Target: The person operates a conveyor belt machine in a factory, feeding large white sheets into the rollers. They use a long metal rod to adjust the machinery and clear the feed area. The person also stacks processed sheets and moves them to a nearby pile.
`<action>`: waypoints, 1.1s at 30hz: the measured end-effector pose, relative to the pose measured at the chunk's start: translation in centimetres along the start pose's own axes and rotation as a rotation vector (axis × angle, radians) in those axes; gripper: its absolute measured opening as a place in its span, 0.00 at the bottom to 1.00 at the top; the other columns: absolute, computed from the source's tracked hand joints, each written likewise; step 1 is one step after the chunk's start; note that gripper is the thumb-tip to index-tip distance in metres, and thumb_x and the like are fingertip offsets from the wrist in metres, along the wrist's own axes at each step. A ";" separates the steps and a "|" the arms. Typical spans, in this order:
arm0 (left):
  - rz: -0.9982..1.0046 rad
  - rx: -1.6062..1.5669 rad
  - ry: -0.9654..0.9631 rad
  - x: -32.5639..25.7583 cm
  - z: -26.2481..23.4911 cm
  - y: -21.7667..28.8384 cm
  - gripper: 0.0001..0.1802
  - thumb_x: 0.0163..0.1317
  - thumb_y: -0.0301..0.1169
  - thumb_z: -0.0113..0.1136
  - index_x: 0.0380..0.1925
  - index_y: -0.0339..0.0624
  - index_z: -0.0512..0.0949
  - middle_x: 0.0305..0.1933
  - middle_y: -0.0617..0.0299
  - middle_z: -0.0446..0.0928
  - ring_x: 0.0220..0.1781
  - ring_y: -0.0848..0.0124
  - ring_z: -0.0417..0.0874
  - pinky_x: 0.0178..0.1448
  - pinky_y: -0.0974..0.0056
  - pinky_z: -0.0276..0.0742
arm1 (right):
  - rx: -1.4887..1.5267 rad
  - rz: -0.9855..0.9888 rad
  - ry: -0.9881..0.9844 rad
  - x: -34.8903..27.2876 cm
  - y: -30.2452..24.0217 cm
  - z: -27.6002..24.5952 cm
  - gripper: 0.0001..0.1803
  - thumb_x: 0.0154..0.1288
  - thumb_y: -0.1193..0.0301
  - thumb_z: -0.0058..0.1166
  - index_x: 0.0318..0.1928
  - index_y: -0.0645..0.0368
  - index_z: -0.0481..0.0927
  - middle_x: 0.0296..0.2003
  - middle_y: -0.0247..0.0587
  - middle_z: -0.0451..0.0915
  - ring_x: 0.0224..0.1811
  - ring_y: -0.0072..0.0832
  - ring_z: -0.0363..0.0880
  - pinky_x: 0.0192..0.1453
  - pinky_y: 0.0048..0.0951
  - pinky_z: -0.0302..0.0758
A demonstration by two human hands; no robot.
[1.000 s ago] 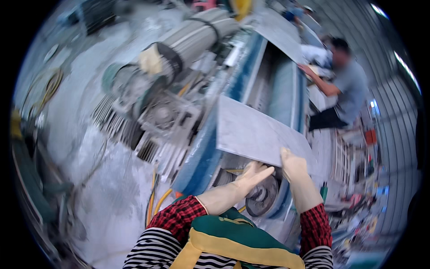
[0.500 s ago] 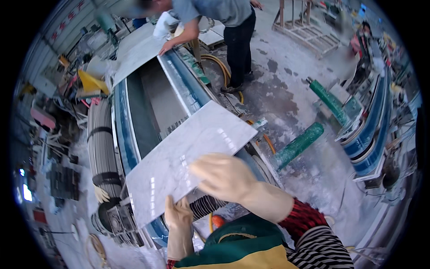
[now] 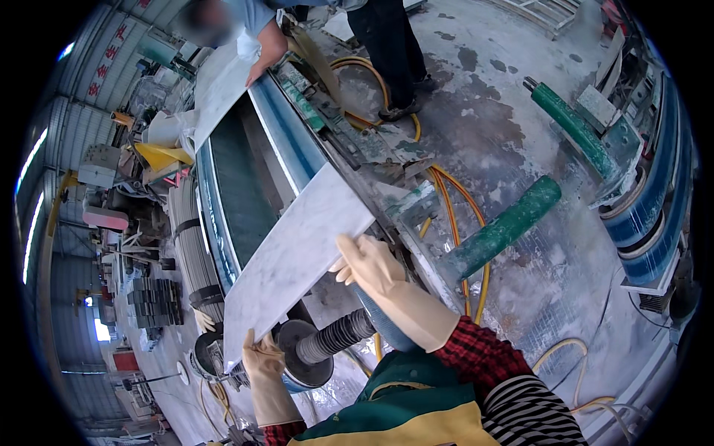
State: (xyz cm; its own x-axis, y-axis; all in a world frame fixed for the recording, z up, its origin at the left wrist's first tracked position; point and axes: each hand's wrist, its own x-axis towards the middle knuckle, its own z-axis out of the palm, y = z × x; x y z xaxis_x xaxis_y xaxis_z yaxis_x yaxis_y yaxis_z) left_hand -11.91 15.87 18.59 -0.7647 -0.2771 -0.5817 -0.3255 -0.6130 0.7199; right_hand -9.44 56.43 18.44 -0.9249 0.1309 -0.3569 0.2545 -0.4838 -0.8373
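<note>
A white marble slab point(image 3: 297, 234) with grey veins lies across the near end of a long machine with blue rails point(image 3: 286, 134). Cream rubber gloves cover both of my hands. My left hand point(image 3: 263, 357) grips the slab's near left corner, thumb up at the edge. At the near right corner, my right hand point(image 3: 370, 262) has its fingers curled around the edge. The slab looks tilted, though its contact with the rails is hidden. Across the machine's far end lies a second pale slab point(image 3: 223, 85), with another person's hand point(image 3: 256, 73) at its edge.
A green roller point(image 3: 506, 227) juts out to the right, above yellow and orange hoses point(image 3: 446, 193). Below the slab is a ribbed black hose point(image 3: 335, 334). Grey ribbed bellows point(image 3: 195, 249) run along the left side. Another blue machine point(image 3: 647, 215) stands far right.
My right hand has come down from over the slab onto its near right edge. The slab now appears narrower and more tilted, with my left hand still at its edge. The view has shifted.
</note>
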 end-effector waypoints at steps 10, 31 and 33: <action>0.081 0.174 0.067 -1.2 0.5 2.7 0.12 0.79 0.33 0.66 0.56 0.39 0.84 0.48 0.61 0.91 0.42 0.69 0.94 0.36 0.74 0.95 | -0.240 -0.246 0.010 -2.3 2.1 1.4 0.33 0.83 0.45 0.55 0.41 0.69 0.89 0.37 0.51 0.94 0.35 0.34 0.93 0.46 0.32 0.88; 0.311 0.135 0.082 -1.2 3.6 -3.2 0.31 0.85 0.40 0.50 0.81 0.36 0.66 0.86 0.46 0.70 0.85 0.52 0.74 0.85 0.49 0.75 | -0.662 -0.548 0.164 -1.9 0.2 -8.5 0.23 0.72 0.73 0.67 0.66 0.57 0.84 0.44 0.55 0.93 0.44 0.54 0.93 0.51 0.50 0.88; 0.472 0.489 0.077 -0.6 1.8 -3.7 0.31 0.84 0.39 0.51 0.81 0.37 0.65 0.86 0.46 0.70 0.82 0.50 0.77 0.78 0.43 0.83 | -0.643 -0.922 0.245 -0.8 0.8 -9.1 0.28 0.66 0.81 0.66 0.68 0.63 0.82 0.52 0.61 0.90 0.49 0.59 0.90 0.53 0.55 0.85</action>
State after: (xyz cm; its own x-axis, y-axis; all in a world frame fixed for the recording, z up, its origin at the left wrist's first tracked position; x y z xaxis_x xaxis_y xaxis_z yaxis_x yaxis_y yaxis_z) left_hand -11.25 19.59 16.93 -0.8507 -0.4953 -0.1762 -0.1946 -0.0145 0.9808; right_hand -5.93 63.77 14.30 -0.7724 0.4047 0.4896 -0.3285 0.4052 -0.8532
